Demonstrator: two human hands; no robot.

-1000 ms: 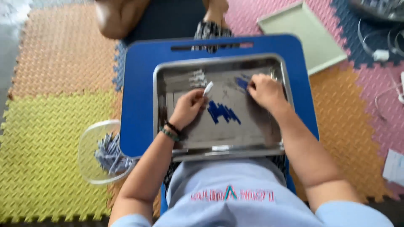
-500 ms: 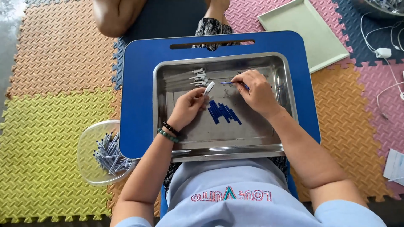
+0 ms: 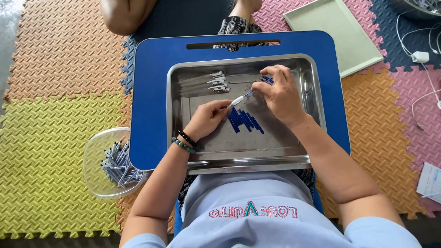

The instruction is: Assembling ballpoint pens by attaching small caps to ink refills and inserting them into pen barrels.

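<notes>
Left hand (image 3: 205, 120) fingers pinching white pen barrel (image 3: 237, 101), right hand (image 3: 281, 95) fingers pinching thin blue refill (image 3: 257, 87), both over steel tray (image 3: 181, 117). Risking refill missing barrel mouth, bending or dropping among loose refills (image 3: 245, 121).

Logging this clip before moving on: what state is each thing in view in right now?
Left hand: pinching a white pen barrel.
Right hand: holding a thin blue refill at the barrel's tip.
Blue refills: loose pile in the steel tray.
Finished pens: heaped in the clear bowl.
Green tray: holds nothing visible.
</notes>
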